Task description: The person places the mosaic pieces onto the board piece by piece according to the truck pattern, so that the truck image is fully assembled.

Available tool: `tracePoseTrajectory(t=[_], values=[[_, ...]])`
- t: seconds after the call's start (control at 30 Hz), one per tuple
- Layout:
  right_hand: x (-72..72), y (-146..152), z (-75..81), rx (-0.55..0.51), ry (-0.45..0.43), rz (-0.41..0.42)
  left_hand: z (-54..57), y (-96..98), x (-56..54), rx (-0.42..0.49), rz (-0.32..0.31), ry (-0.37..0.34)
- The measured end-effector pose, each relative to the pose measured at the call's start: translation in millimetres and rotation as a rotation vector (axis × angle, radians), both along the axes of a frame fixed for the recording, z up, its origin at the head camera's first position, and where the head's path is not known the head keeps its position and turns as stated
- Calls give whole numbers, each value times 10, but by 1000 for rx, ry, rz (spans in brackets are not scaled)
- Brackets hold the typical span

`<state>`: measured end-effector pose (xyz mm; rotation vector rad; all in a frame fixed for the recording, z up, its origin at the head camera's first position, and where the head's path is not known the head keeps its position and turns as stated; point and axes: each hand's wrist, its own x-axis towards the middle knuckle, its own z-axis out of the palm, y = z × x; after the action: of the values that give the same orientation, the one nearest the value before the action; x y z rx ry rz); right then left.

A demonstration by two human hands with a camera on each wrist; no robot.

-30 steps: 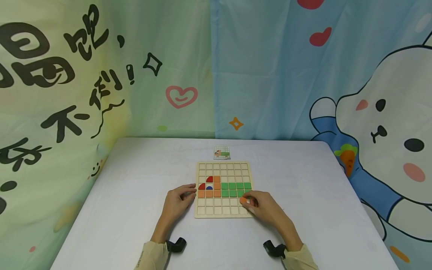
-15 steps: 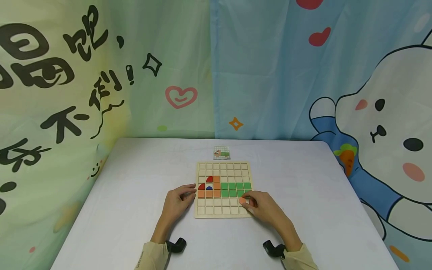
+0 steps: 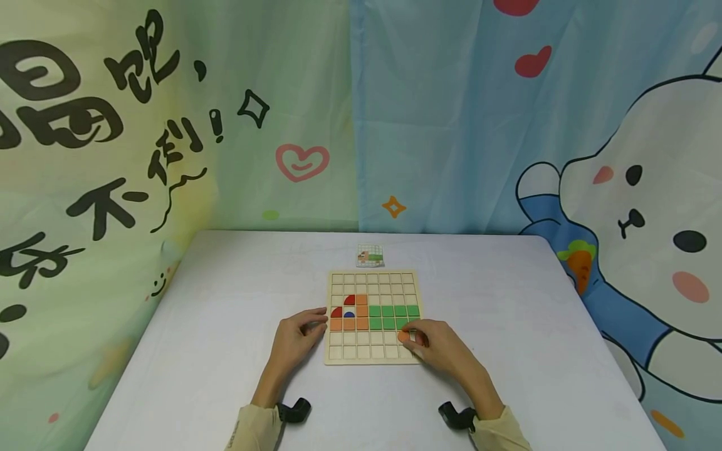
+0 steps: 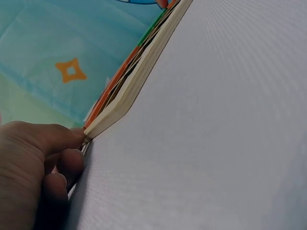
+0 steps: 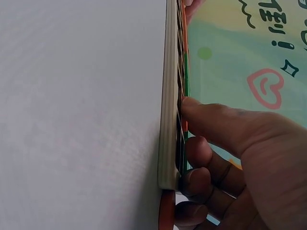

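Note:
A square wooden grid board (image 3: 363, 352) lies on the white table, its middle rows partly filled with coloured tiles. Over its lower right part, my right hand (image 3: 442, 341) pinches a small orange tile (image 3: 403, 336) with a rounded edge. The right wrist view shows the thumb over the board edge, fingers curled beside it, and another orange piece (image 5: 166, 211) by the lower fingers. My left hand (image 3: 298, 335) rests its fingertips against the board's left edge; in the left wrist view its thumb (image 4: 67, 138) touches the rim by the near corner.
Green tiles (image 3: 388, 323) fill two rows at the right, with orange tiles (image 3: 362, 312) left of them. Red curved tiles (image 3: 350, 300) and a blue-and-white one (image 3: 350, 312) sit there too. A small picture card (image 3: 370, 255) lies beyond the board. A printed curtain (image 3: 271, 188) hangs behind.
The orange tile in the right fingers has turned slightly and shifted a little left. The left hand and the tiles on the board stay as they were.

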<state>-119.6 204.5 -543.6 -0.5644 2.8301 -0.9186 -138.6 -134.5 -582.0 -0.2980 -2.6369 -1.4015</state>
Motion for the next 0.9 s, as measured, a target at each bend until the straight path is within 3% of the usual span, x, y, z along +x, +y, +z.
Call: tracePoseTrajectory(t=[0.4,0.63,0.9], values=[[76,244,76,-72,-4,-64,18,39,-16,-6,-11,-2],[239,447,75,-34,-14,-120,10,16,22,-1,-1,-24],[347,528,25,-29,-69,-125,24,13,52,-10,14,-54]])
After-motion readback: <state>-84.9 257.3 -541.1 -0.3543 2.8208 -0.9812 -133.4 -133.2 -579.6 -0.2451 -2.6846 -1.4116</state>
